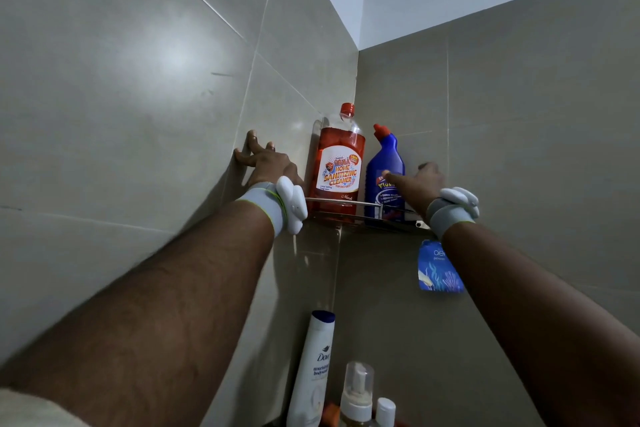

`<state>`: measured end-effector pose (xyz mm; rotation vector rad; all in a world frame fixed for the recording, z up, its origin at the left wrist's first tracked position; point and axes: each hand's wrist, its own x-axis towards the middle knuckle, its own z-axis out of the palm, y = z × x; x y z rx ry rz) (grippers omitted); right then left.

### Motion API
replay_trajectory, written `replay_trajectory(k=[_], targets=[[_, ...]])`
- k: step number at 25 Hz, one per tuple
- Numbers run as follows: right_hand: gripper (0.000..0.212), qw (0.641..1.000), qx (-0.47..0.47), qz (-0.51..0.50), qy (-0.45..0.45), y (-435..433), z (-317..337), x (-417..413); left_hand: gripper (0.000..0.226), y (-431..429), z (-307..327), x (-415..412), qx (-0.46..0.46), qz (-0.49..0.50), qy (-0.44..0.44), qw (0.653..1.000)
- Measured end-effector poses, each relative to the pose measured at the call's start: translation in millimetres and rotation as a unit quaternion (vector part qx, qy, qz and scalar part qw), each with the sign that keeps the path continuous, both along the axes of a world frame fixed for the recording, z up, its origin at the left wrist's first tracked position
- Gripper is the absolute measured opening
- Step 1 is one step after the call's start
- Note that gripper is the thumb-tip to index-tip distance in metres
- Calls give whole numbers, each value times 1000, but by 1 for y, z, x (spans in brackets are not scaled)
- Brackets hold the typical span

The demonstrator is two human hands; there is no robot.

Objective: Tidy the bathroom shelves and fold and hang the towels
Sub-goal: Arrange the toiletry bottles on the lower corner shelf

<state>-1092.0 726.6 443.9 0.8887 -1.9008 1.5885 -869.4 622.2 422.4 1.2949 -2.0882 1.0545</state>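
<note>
Up in the tiled corner, on the chrome wire corner shelf [367, 203], stands a clear plastic bottle of orange sanitizing cleaner [341, 163] with a red cap. Just beside it on the right is a blue plastic toilet-cleaner bottle [386, 156] with a red nozzle. My right hand [420, 184] lays its thumb across the blue bottle's label. Its fingers are blurred, so I cannot tell whether it grips. My left hand [266, 163] presses straight, spread fingers on the grey wall tile [138, 97]. Lower down stands a white body-wash bottle [311, 371].
</note>
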Motion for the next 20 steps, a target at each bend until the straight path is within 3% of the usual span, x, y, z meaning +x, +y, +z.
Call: replay_trajectory(k=[2, 4, 6, 8, 11, 16, 20], targets=[[56, 985, -64, -61, 147, 13, -22, 15, 46, -1, -14, -5, 13, 2, 29, 999], [31, 959, -76, -50, 270, 25, -52, 37, 47, 0, -28, -8, 43, -10, 46, 998], [20, 933, -26, 6, 359, 32, -86, 46, 47, -1, -40, -7, 71, -30, 48, 996], [21, 919, 57, 17, 391, 37, -121, 44, 47, -4, -53, -5, 84, -44, 52, 994], [18, 924, 159, 14, 348, 39, -174, 30, 47, -5, -85, -3, 94, -53, 75, 991], [5, 933, 314, -41, 170, 31, -233, -7, 51, -1, -121, -9, 78, -64, 90, 991], [15, 922, 375, 90, 12, 32, -266, -40, 52, -3, -128, -10, 61, -63, 79, 993]])
